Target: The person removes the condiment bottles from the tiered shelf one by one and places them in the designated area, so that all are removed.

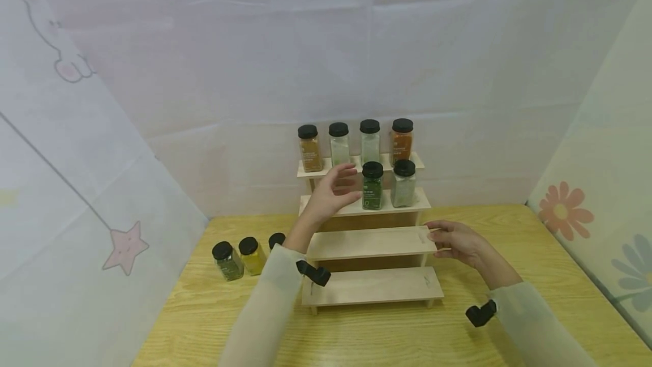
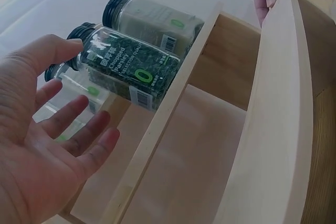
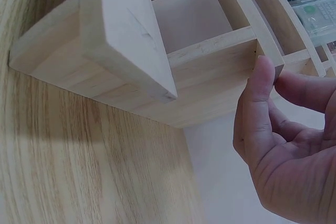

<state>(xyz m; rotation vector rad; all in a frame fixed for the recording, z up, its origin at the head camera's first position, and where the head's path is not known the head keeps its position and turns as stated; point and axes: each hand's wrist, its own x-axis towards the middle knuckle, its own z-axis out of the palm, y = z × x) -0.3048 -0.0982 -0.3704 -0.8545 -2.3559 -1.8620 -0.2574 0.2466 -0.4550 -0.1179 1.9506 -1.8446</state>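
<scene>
Sleeves (image 1: 265,316) reach to the rack (image 1: 372,243): left hand (image 1: 331,194), half-spread, empty, beside its parsley (image 1: 372,192); right hand (image 1: 460,243) pinches the rack, apparently for steadiness.

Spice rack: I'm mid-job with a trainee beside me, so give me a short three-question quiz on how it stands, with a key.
1. How many jars stand on the top shelf?
2. True or false: the right hand is holding the bottom shelf.
3. Which of these is nearest the left hand?
A) the yellow jar on the table
B) the parsley jar
C) the orange-red jar at the top right

Key:
1. Four.
2. False; it grips the right end of the third shelf from the top.
3. B.
</scene>
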